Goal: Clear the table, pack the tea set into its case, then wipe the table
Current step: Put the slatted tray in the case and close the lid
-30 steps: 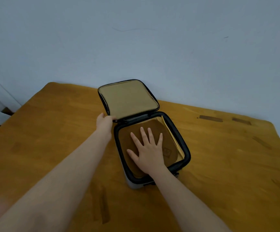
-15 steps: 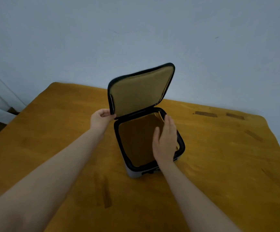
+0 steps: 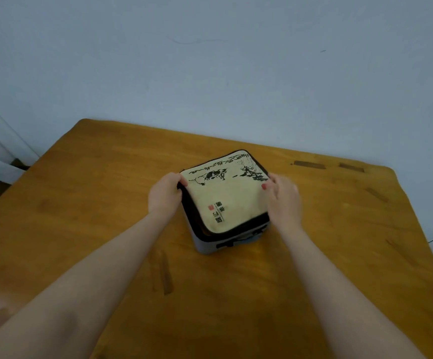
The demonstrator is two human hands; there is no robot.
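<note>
Since half a second ago the lid (image 3: 225, 195) has swung down from upright onto the case (image 3: 206, 246). It probably needs pressing square before zipping, as a dark gap shows at its six o'clock edge. The left hand (image 3: 166, 195) pinches the lid's nine o'clock corner, thumb on top. The right hand (image 3: 284, 203) is at three o'clock, too blurred to tell if it grips. The case sits mid-table (image 3: 80, 203).
</note>
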